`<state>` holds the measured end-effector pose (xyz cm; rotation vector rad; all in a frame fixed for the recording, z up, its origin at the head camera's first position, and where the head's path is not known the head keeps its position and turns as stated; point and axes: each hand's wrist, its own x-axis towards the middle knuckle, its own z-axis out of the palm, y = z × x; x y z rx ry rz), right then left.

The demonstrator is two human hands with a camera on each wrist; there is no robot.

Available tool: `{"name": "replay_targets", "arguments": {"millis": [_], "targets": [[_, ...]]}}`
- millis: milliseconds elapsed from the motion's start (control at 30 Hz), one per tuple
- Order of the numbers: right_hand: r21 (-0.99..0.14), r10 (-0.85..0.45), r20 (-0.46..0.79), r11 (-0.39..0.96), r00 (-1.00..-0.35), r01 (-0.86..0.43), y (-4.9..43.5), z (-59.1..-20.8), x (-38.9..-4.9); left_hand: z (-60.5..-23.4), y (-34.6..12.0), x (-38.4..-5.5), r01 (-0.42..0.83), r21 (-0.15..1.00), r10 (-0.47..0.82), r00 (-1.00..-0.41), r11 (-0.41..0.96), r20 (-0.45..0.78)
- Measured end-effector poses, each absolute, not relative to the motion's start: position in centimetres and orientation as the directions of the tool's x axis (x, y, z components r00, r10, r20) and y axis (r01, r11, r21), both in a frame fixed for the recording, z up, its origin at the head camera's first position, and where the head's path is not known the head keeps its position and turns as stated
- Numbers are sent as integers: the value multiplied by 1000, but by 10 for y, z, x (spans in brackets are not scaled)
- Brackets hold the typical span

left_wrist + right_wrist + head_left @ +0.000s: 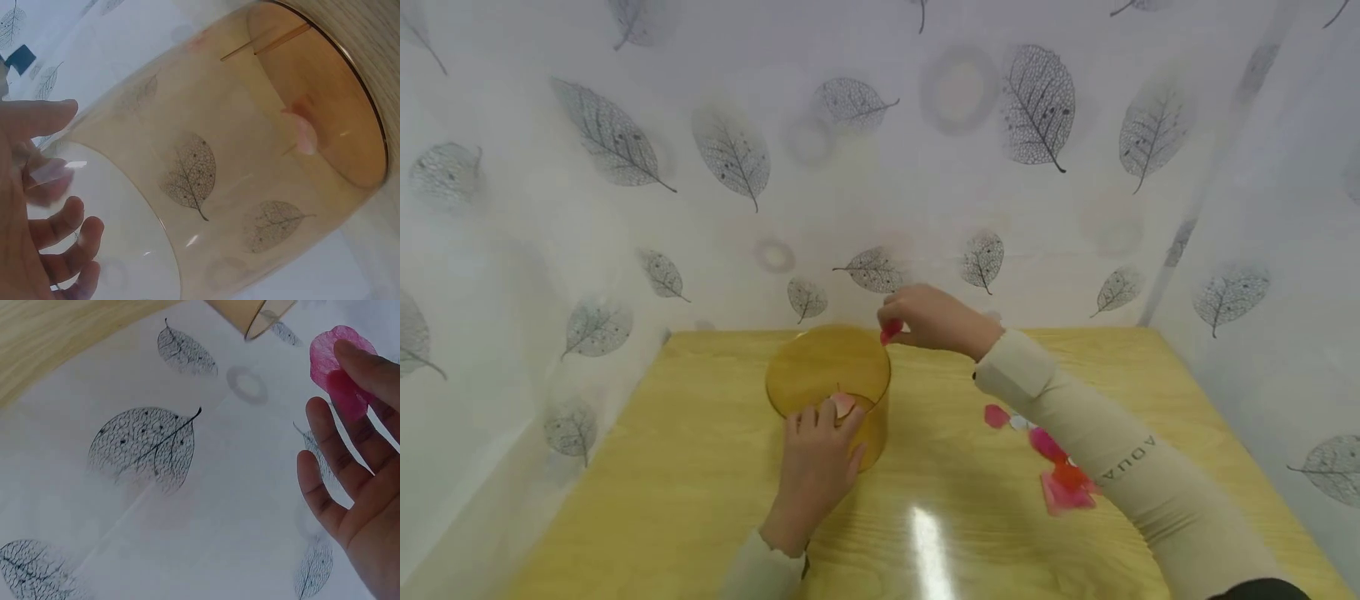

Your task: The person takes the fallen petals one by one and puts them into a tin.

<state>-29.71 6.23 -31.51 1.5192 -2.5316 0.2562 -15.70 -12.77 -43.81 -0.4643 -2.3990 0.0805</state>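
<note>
An amber see-through container (pixel 827 358) stands on the table, its mouth facing up. My left hand (pixel 816 458) holds its near rim, and its fingers (pixel 69 219) are bent at the mouth in the left wrist view. A pale pink petal (pixel 303 134) and thin brown stick-like pieces (pixel 281 40) show low inside the container. Just above the far right side of the rim, my right hand (pixel 928 317) pinches a deep pink petal (pixel 340 362) between thumb and fingers. That petal is apart from the container. Part of the left hand's grip on the rim is hard to make out.
Several loose petals (pixel 1063 483) in pink, red and white lie right of the container, partly behind my right sleeve (pixel 1120 442). White panels with a leaf print (pixel 1037 108) enclose the wooden table (pixel 700 467) at the back and both sides.
</note>
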Motion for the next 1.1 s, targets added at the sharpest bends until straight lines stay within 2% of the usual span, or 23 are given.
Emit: {"name": "replay_targets", "arguments": {"millis": [167, 433, 733, 933, 1100], "targets": [[-53, -889, 149, 430, -433, -901, 27, -328, -299, -440, -125, -156, 311, -164, 345, -716, 936, 607], [8, -883, 57, 467, -466, -884, 19, -340, -297, -440, -123, -156, 303, -166, 341, -724, 938, 600], [-11, -832, 175, 533, -526, -846, 70, -335, -298, -436, -123, -155, 296, -172, 339, -726, 939, 598], [18, -813, 179, 565, -554, -825, 118, -343, -290, -437, -125, -155, 292, -172, 334, -714, 941, 615], [44, -817, 153, 567, -555, -823, 158, -371, -283, -436, -125, -155, 294, -164, 330, -716, 942, 615]]}}
